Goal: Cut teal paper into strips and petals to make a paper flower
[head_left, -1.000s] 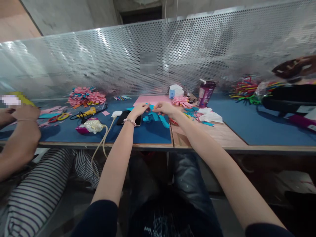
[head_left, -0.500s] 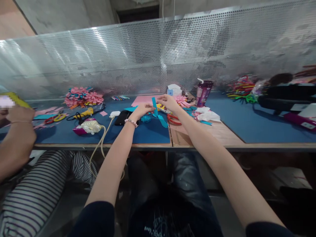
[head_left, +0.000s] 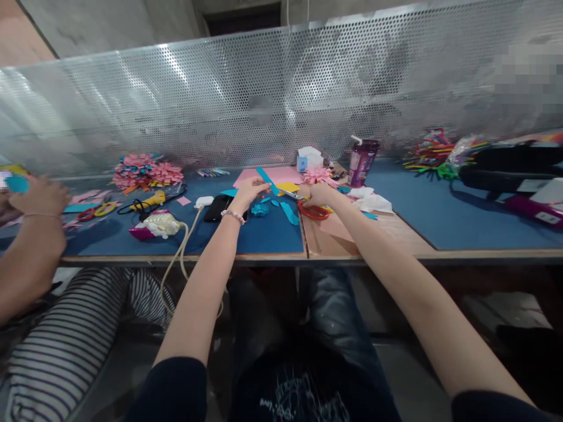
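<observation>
My left hand (head_left: 250, 193) is closed in a pinch on a teal paper strip (head_left: 266, 179) that slants up above the blue mat. My right hand (head_left: 320, 194) has come down on a pair of scissors (head_left: 315, 213) with red handles, its fingers curled at the handles. The blades point left, across a yellow piece of paper (head_left: 287, 187). Below the strip lie a crumpled teal paper flower (head_left: 260, 210) and a loose teal cutting (head_left: 289, 213). A black phone (head_left: 216, 209) is beside my left wrist.
A purple cup with a straw (head_left: 363, 162) stands behind my right forearm, near a tissue box (head_left: 309, 159) and crumpled tissue (head_left: 373, 200). Leftward lie a glue gun (head_left: 157, 225), its cable and pink paper flowers (head_left: 147, 171). A co-worker's hand (head_left: 41, 196) handles teal paper at far left.
My right hand has left the teal strip and moved down and right onto the scissors. The strip, still in my left hand, now tilts leftward. The co-worker's hand has shifted.
</observation>
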### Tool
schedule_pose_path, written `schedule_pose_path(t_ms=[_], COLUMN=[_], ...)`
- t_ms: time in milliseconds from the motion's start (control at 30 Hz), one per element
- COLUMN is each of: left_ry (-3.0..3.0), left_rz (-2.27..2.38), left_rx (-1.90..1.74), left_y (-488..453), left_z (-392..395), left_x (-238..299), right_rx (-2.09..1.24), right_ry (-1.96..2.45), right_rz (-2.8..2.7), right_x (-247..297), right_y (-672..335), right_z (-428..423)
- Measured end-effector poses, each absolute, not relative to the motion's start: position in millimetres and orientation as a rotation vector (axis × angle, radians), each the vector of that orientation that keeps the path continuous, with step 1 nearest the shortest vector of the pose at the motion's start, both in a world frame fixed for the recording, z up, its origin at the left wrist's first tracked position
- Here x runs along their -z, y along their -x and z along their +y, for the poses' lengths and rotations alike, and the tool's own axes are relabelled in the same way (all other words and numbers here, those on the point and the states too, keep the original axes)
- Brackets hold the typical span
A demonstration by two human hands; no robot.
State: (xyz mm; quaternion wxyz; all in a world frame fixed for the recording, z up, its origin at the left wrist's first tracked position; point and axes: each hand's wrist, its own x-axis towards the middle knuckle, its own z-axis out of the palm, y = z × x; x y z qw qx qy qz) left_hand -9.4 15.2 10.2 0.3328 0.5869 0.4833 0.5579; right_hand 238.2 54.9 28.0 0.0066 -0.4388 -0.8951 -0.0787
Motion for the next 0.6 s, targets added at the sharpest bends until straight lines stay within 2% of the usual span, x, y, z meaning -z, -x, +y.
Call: schedule_pose_path(t_ms=[233,433,500,600], left_ry=[-1.527,-1.461,-1.414,-1.360], left_rz=[1.257,1.231,1.205,1.159], left_rx=[-1.460,-1.518,-1.537,-1.534], left_y=[12,12,12,11], left_z=[17,17,16,14], left_x=[-8,-10,-11,-12], right_rx=[0.071,-0.091,-0.256,-0.741], right_ry=[1.292,1.518,1.463,1.242], right_rz=[-2.643,-2.260,-2.129,-1.885], right_x=[-14,-10,-11,-14], right_y=[-247,-245,-244,-243], right_z=[62,63,60,56])
